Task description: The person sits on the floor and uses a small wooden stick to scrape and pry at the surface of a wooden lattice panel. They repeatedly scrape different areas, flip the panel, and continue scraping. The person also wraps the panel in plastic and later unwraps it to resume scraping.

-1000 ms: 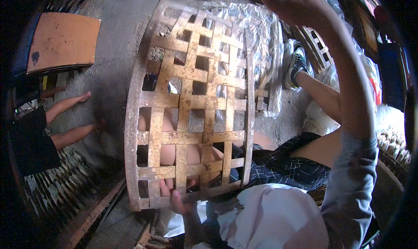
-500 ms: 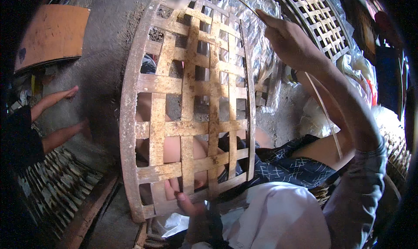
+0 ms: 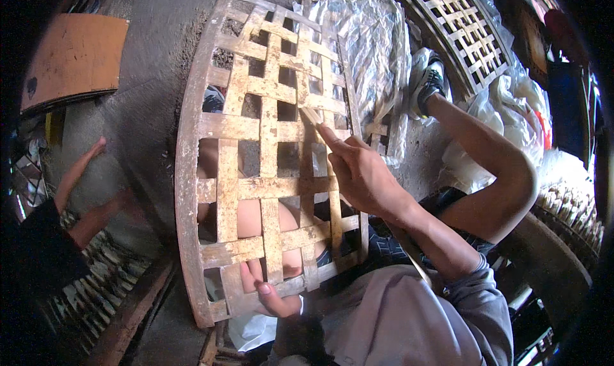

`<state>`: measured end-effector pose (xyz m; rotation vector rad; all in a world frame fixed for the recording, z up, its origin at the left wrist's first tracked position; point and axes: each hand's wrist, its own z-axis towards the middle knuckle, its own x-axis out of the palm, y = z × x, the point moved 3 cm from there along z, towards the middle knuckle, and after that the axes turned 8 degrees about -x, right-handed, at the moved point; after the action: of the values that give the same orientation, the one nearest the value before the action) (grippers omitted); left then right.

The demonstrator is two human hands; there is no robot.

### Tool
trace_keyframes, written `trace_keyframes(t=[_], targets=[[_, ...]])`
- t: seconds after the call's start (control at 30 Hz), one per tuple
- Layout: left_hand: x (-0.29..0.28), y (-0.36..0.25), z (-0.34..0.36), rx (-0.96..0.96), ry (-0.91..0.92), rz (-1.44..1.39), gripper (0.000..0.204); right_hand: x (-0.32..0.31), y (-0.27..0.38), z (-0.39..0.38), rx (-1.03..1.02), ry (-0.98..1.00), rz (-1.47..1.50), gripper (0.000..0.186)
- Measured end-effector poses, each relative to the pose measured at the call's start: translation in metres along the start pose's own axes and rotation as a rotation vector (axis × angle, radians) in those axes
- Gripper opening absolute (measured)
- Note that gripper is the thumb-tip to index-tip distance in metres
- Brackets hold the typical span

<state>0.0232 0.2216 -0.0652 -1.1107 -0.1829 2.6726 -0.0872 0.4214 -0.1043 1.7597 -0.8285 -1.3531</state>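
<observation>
A woven bamboo lattice panel with a wooden border stands tilted in front of me, over my lap. My left hand clasps its lower edge, thumb on the near face and fingers showing through a gap. Over the panel's right part is my right hand, closed around a long thin bamboo strip. The strip's front end rests at the weave, with my index finger stretched along it. Its tail runs back below my wrist toward my sleeve. Whether the tip is tucked under a slat I cannot tell.
A second lattice panel lies at the far right, beside clear plastic bags. Crumpled silvery plastic sheeting lies behind my panel. At the left are another person's arms and an orange-brown board.
My right hand has come down and left from beyond the panel's upper right, bringing the bamboo strip onto the weave. My left hand keeps its hold. The other person's arms shifted slightly.
</observation>
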Motion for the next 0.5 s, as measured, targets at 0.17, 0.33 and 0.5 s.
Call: trace_keyframes(t=[0.17,0.33,0.5], targets=[[-0.023,-0.001,-0.008,-0.198,0.392,-0.168,0.033,0.021,-0.016,0.028,0.076,-0.068,-0.07,0.051],[-0.006,-0.009,0.016,0.24,0.062,0.174,0.037,0.016,-0.001,0.028,0.171,0.026,0.077,0.05],[-0.008,0.014,-0.008,0.226,0.027,0.011,0.042,0.026,0.004,0.01,0.059,-0.109,-0.038,0.05]])
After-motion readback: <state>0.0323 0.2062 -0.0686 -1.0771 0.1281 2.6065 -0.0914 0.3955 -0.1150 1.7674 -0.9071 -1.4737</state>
